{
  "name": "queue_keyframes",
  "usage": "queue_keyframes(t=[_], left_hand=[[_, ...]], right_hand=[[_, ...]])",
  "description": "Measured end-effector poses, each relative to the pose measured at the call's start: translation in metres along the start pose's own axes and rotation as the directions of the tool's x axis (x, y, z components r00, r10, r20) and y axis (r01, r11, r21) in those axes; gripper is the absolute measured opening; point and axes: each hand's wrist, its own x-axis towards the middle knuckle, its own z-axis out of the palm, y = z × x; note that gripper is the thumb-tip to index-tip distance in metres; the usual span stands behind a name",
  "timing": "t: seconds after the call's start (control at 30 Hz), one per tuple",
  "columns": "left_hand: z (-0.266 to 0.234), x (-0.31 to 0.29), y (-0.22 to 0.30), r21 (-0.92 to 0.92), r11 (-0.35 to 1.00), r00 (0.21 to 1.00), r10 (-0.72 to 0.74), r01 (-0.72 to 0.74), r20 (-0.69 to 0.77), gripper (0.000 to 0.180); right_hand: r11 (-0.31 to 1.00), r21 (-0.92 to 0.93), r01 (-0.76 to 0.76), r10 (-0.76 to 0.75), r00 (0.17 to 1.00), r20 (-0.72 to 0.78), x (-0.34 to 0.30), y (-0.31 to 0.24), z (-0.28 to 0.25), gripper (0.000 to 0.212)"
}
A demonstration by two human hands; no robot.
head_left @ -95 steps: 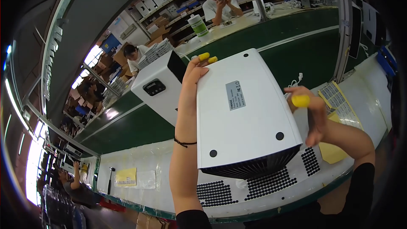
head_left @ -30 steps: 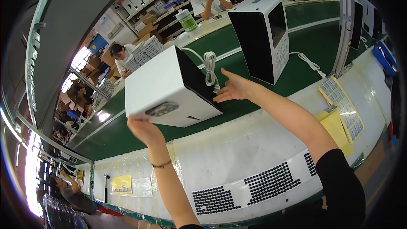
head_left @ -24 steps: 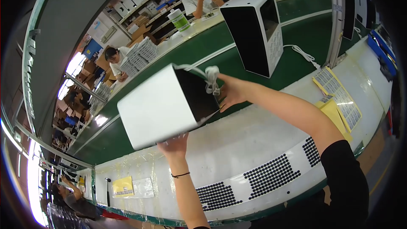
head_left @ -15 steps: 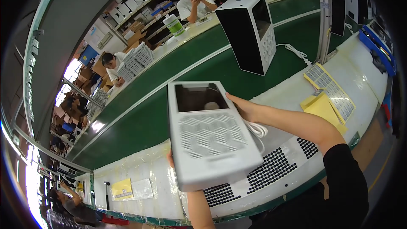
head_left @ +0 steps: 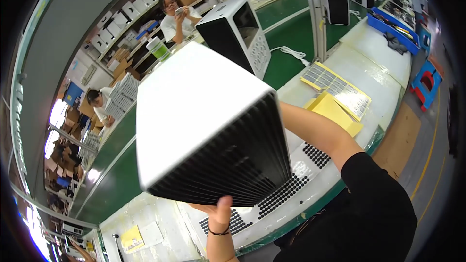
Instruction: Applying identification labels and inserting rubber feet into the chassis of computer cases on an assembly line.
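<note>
A white box-shaped appliance [head_left: 204, 102] with a black ribbed side [head_left: 233, 160] is raised and tilted in front of me. My left hand [head_left: 219, 212], with a dark band at the wrist, grips its lower edge from below, thumb against the ribs. From the right my right forearm [head_left: 315, 128] reaches behind the appliance; that hand grips its far side, its fingers hidden. Below lies a white sheet of small black round pads [head_left: 281, 196], partly covered by the appliance. A similar white and black appliance [head_left: 235, 34] stands upright on the green conveyor [head_left: 116, 165] beyond.
Yellow paper [head_left: 335, 114] and a label sheet [head_left: 340, 87] lie right on the white bench. A blue tray [head_left: 395, 31] of tools stands farther off. A hammer-like tool [head_left: 116, 245] and a yellow sheet [head_left: 131, 238] lie left. Co-workers [head_left: 177, 22] sit across the conveyor.
The appliance has turned in my hands: its grille and dark window faced me before, now a plain white face and the black ribbed side do. My view has swung to the right.
</note>
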Motion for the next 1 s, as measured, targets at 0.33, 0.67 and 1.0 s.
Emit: queue_keyframes(t=[0.33, 0.67, 1.0], left_hand=[[0.024, -0.011, -0.002, 0.237, 0.923, 0.951, 0.279, -0.304, 0.133, 0.081], [0.097, -0.049, 0.033, -0.07, 0.734, 0.443, 0.48, -0.676, 0.757, 0.03], [0.199, -0.062, -0.032, 0.21, 0.97, 0.883, -0.203, 0.122, 0.423, 0.069]], right_hand=[[0.226, -0.973, 0.049, -0.419, 0.906, -0.051, -0.078, -0.04, -0.079, 0.036], [-0.001, -0.68, -0.734, -0.299, 0.649, -0.7, -0.232, -0.057, -0.19, 0.056], [0.78, -0.583, -0.228, -0.133, 0.85, -0.51, -0.28, -0.08, -0.088, 0.065]])
